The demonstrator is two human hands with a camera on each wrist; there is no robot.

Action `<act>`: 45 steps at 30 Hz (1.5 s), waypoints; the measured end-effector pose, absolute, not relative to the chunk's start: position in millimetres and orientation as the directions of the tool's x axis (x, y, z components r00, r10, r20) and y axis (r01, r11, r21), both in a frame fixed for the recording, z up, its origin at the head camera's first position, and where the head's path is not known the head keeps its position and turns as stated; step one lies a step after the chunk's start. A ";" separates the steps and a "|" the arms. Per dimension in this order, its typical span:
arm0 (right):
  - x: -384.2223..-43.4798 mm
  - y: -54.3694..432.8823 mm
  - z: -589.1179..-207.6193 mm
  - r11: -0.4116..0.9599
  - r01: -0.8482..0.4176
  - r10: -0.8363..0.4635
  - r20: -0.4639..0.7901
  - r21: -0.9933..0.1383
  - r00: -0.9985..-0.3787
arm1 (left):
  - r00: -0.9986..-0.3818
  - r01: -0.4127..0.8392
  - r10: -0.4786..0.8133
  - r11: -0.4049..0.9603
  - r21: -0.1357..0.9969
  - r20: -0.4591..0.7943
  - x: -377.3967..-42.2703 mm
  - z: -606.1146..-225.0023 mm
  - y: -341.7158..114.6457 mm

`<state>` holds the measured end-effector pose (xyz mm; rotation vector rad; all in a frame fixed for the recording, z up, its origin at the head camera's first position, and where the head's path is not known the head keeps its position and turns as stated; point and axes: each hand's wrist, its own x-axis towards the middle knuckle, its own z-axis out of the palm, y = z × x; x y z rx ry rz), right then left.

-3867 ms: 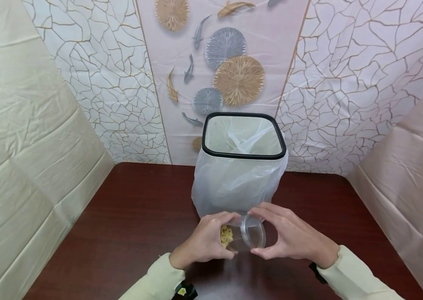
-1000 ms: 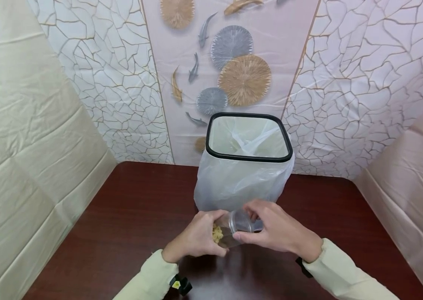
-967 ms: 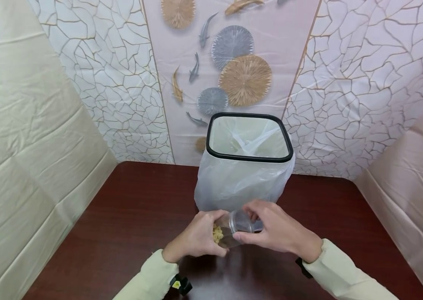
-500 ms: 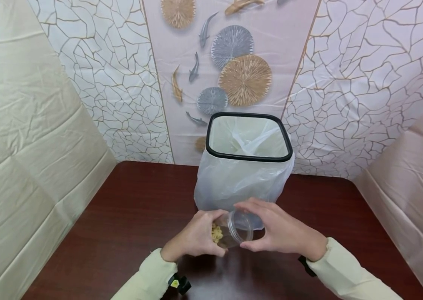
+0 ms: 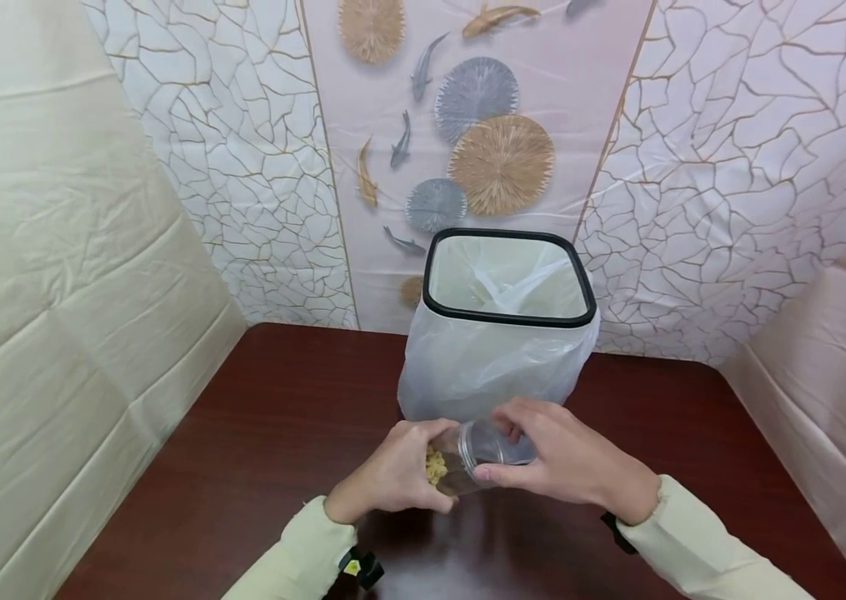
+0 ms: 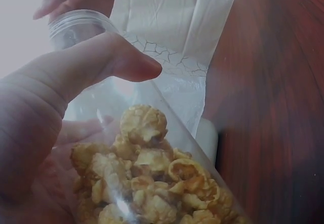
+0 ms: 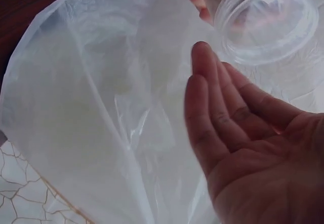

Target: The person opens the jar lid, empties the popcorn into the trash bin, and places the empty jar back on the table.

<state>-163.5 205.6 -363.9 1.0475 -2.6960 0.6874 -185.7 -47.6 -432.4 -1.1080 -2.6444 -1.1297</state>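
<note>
A clear plastic jar (image 5: 456, 477) lies tilted sideways above the table, its transparent lid end to the right. Caramel-coloured popcorn (image 6: 152, 168) fills its bottom part. My left hand (image 5: 392, 468) grips the jar round its lower body, the thumb across the wall in the left wrist view. At the other end my right hand (image 5: 568, 462) holds the clear lid (image 5: 484, 443) between thumb and bent fingers in the head view. The right wrist view shows the lid's round face (image 7: 273, 24) close to those fingers; the thumb is hidden there.
Just behind the hands stands a white bin with a black rim (image 5: 508, 318), lined with a translucent plastic bag (image 5: 483, 379). The dark red-brown table (image 5: 280, 417) spreads around it. A patterned cloth (image 5: 265, 183) hangs at the back, with plain cream cloth at the sides.
My right hand spread round the lid half a second ago; its fingers are now more bent, having turned. Since the earliest frame the jar has shifted slightly left. My left hand keeps its grip.
</note>
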 end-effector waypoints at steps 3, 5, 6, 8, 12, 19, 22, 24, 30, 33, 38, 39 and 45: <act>-164.4 203.1 -366.3 0.663 -0.656 -0.589 0.290 -0.360 -0.754 | -0.740 0.640 0.595 0.479 0.600 0.314 -185.6 -432.4 -47.8; -164.7 202.0 -367.1 0.659 -0.659 -0.594 0.286 -0.363 -0.751 | -0.739 0.641 0.597 0.480 0.599 0.313 -185.6 -432.5 -47.9; -164.7 201.8 -367.1 0.654 -0.664 -0.599 0.288 -0.363 -0.747 | -0.738 0.643 0.598 0.480 0.597 0.314 -185.6 -432.5 -48.0; -164.6 201.9 -366.7 0.639 -0.684 -0.616 0.298 -0.353 -0.729 | -0.737 0.643 0.599 0.479 0.598 0.313 -185.4 -432.5 -48.1; -164.7 203.7 -363.9 0.579 -0.745 -0.671 0.325 -0.331 -0.667 | -0.735 0.645 0.601 0.476 0.598 0.314 -185.0 -432.2 -48.9; -165.0 210.4 -360.5 0.489 -0.819 -0.745 0.346 -0.300 -0.571 | -0.729 0.653 0.602 0.470 0.594 0.325 -185.3 -434.9 -48.3; -162.7 209.2 -359.6 0.540 -0.784 -0.706 0.342 -0.306 -0.620 | -0.725 0.661 0.603 0.473 0.583 0.333 -185.5 -435.3 -47.7; -161.6 206.9 -359.5 0.584 -0.747 -0.663 0.346 -0.317 -0.664 | -0.724 0.664 0.602 0.475 0.577 0.337 -185.5 -435.5 -47.6; -162.0 198.9 -359.3 0.667 -0.647 -0.565 0.315 -0.370 -0.763 | -0.720 0.665 0.609 0.466 0.583 0.334 -185.5 -436.4 -47.8; -162.5 195.6 -358.5 0.687 -0.617 -0.549 0.281 -0.383 -0.787 | -0.722 0.659 0.613 0.465 0.591 0.323 -185.0 -436.4 -47.6; -162.7 194.2 -359.2 0.688 -0.613 -0.558 0.256 -0.389 -0.789 | -0.724 0.658 0.611 0.472 0.587 0.320 -184.7 -436.0 -47.1; -162.8 194.7 -359.6 0.678 -0.621 -0.568 0.256 -0.393 -0.783 | -0.724 0.658 0.611 0.472 0.587 0.320 -184.7 -436.2 -47.1; -162.7 198.9 -361.6 0.607 -0.690 -0.636 0.279 -0.394 -0.719 | -0.727 0.655 0.610 0.480 0.584 0.314 -184.4 -437.8 -48.2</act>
